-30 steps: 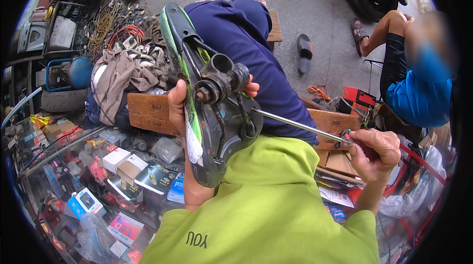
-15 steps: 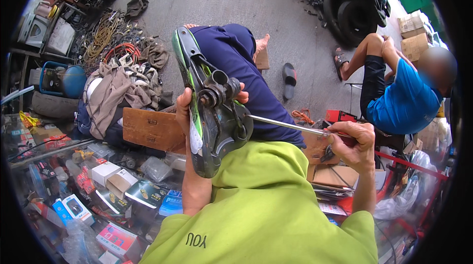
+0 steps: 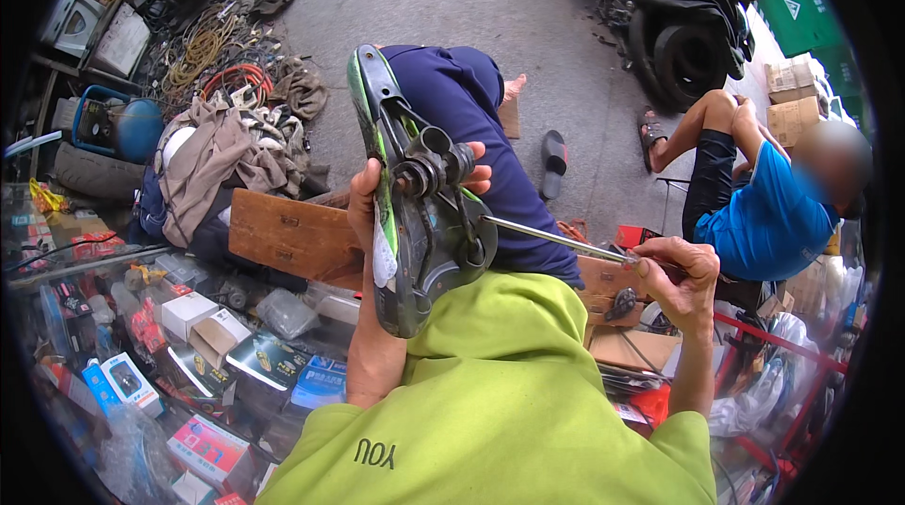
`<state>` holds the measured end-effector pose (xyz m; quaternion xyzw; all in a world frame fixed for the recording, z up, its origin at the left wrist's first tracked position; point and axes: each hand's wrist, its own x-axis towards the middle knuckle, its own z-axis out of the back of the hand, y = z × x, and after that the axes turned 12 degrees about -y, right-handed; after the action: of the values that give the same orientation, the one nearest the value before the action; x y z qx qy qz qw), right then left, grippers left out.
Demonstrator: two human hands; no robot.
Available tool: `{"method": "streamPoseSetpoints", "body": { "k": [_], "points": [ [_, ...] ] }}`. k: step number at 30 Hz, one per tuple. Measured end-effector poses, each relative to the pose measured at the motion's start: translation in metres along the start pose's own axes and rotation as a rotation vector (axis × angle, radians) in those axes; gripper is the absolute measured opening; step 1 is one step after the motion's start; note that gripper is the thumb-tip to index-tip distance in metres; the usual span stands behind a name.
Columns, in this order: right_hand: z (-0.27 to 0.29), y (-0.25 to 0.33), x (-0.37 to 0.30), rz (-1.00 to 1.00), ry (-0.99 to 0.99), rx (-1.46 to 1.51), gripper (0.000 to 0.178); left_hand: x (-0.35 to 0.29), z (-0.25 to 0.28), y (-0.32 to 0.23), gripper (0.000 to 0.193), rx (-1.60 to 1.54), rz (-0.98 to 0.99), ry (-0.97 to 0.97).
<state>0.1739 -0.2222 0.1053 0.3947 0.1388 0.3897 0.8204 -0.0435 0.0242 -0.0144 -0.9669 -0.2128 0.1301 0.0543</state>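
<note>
A black bicycle saddle (image 3: 412, 264) with green edges rests in my lap, its underside turned up toward me. The seat clamp (image 3: 432, 164) stands out from the rails near its middle. My left hand (image 3: 364, 199) grips the saddle around its side, the thumb on the near edge and fingertips showing past the clamp. In my right hand (image 3: 682, 277) is the handle of a long screwdriver (image 3: 558, 238), mostly covered by the fingers. Its thin metal shaft reaches left to the saddle's wide end, and the tip meets the saddle by a rail; exact contact is hidden.
A wooden bench (image 3: 287, 239) lies beneath me. Boxes of parts (image 3: 193, 314) fill the left foreground, with piled clothes (image 3: 222, 161) beyond. A person in a blue shirt (image 3: 768, 215) sits at right, near black tires (image 3: 688, 62). A slipper (image 3: 554, 164) lies on the floor.
The whole view has shifted slightly. The saddle has tilted a little, and the screwdriver now slopes more, its handle end slightly lower. Both hands keep their grips.
</note>
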Motion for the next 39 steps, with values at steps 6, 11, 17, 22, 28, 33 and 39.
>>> {"method": "streamPoseSetpoints", "body": {
  "k": [6,11,17,22,28,33,39],
  "points": [
    [0.001,-0.001,-0.001,0.078,-0.025,-0.013,0.014,0.001,-0.009,-0.003,0.097,-0.010,0.062,-0.018],
    [0.005,0.016,-0.002,0.412,-0.053,-0.189,0.022,0.005,-0.005,-0.005,0.100,0.079,0.068,0.033],
    [0.015,0.046,0.001,0.423,0.078,-0.351,0.032,0.006,-0.006,-0.002,0.101,0.191,0.052,0.004],
    [0.024,0.052,0.018,0.287,0.240,-0.272,0.024,0.005,-0.013,0.010,0.103,0.290,-0.065,-0.092],
    [0.021,0.063,0.018,0.164,0.336,-0.213,0.022,0.008,-0.003,0.008,0.103,0.249,-0.067,-0.046],
    [0.024,0.059,0.017,0.138,0.339,-0.192,0.023,0.008,0.000,0.008,0.104,0.075,0.018,0.078],
    [0.025,0.055,0.008,0.219,0.281,-0.286,0.029,0.008,-0.001,0.011,0.102,-0.006,0.008,0.078]
  ]
}}
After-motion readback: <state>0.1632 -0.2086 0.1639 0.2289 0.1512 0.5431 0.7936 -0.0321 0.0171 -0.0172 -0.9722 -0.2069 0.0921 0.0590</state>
